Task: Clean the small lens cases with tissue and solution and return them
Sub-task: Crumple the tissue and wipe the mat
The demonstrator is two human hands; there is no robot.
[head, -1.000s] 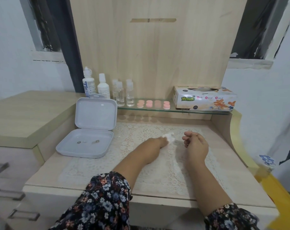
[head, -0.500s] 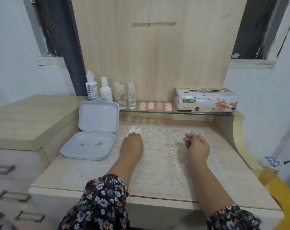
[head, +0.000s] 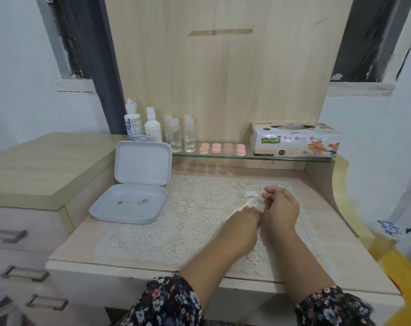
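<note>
Two of our hands meet over the bench (head: 87, 241), left hand (head: 240, 223) pinching a tissue (head: 251, 198), right hand (head: 280, 208) curled on something hidden, while the open white box (head: 129, 203) holds small lens cases (head: 131, 202).

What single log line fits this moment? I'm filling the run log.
left hand: holds tissue | right hand: curled, contents hidden | pink lens cases: on glass shelf
</note>
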